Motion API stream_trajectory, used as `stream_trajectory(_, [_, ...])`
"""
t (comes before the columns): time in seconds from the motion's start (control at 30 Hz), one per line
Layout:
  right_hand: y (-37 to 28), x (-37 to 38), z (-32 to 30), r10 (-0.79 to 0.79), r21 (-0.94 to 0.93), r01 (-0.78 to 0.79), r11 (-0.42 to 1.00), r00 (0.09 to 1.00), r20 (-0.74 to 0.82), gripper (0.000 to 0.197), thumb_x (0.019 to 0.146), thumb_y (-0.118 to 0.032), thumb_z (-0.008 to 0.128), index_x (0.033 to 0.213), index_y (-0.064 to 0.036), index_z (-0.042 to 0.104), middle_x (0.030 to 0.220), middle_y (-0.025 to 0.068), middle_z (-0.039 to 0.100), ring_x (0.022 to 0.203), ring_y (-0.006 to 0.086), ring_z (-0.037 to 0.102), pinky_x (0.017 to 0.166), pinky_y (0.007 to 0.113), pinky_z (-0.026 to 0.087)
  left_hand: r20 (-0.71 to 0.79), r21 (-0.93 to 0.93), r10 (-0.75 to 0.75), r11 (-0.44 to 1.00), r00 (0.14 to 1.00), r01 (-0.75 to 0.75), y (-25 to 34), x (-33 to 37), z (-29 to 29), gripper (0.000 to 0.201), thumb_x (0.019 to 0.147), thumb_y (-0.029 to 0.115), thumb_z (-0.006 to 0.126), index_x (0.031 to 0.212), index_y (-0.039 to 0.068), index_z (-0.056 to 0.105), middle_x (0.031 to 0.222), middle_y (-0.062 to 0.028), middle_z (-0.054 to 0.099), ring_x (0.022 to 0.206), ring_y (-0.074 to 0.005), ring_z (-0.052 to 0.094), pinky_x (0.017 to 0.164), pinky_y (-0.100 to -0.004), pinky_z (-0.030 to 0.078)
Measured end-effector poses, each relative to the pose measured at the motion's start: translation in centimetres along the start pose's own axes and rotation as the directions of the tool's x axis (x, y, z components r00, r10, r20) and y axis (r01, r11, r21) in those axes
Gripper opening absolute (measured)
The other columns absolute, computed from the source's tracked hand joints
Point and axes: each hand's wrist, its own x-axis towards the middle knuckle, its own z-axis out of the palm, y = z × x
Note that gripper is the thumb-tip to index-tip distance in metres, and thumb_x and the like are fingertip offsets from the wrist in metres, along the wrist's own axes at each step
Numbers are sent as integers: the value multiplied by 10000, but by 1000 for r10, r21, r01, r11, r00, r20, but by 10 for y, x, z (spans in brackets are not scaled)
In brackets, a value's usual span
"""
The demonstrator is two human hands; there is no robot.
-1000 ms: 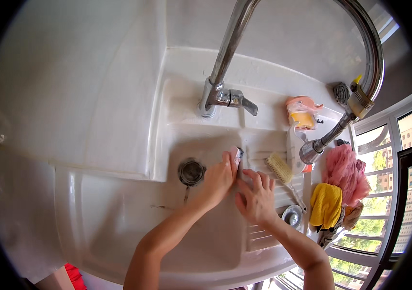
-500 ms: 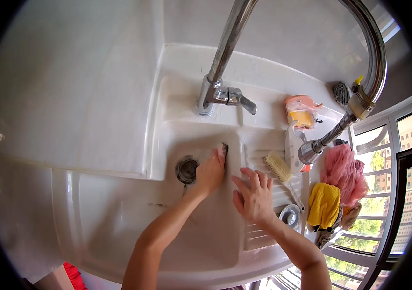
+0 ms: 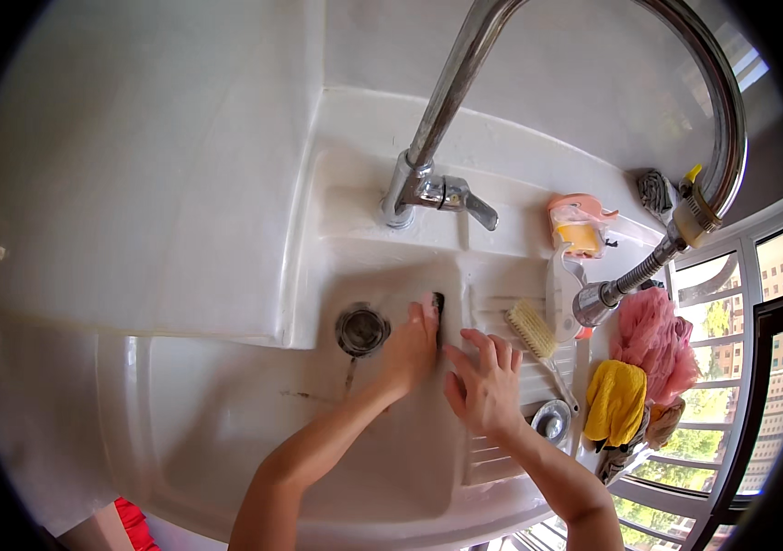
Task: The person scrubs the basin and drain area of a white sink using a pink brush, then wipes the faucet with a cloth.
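Biggest headache from where I'm sitting, remote and all: most of the small, narrow, dark object (image 3: 439, 305) is hidden by the left hand (image 3: 413, 354). All I get is a black tip and a thin dark strip down the right edge of the fingers, so I can't make out what it is or how far it runs under the palm. There's a pinkish-white patch by the fingertips too, and I honestly can't say if that's the object or just finger. Both forearms run off the lower edge of my feed, and the arch of the tall chrome gooseneck tap (image 3: 447, 92) is cut off at the top.

As for which way it points, the visible end aims away from the body, toward the tap side. Long axis is roughly in line with the fingers, along the right-hand wall of the glossy white sink basin (image 3: 226, 450).

I've got the left grip closed on it, with the object on the right side of the fingers and its black end poking just past them. It's inside the basin, to the right of the round dark metal drain (image 3: 362, 331). Can't tell if it touches the wall.

My right hand (image 3: 485, 390) is half-curled, fingers apart, nothing in it that I can see, just beside the left one and next to the white ribbed drainboard (image 3: 492, 466).
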Motion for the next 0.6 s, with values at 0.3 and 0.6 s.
stream_trajectory(0.3, [-6, 3, -2, -14, 24, 14, 1000, 1000, 11, 371, 715, -166, 627, 1080, -102, 615, 1230, 83, 458, 1067, 296, 447, 856, 444, 349, 3, 101, -37, 994, 999, 36, -11, -2, -13, 411, 992, 354, 264, 1054, -6, 452, 771, -235, 623, 708, -460, 596, 660, -541, 471])
stream_trajectory(0.6, [-5, 3, -2, 3, 43, -4, 999, 1000, 20, 377, 711, -164, 630, 1084, -111, 613, 1226, 93, 458, 1068, 311, 434, 846, 462, 346, 74, 47, -106, 994, 992, 103, -10, -8, -13, 441, 990, 366, 256, 998, -31, 448, 808, -295, 618, 793, -484, 589, 711, -554, 452])
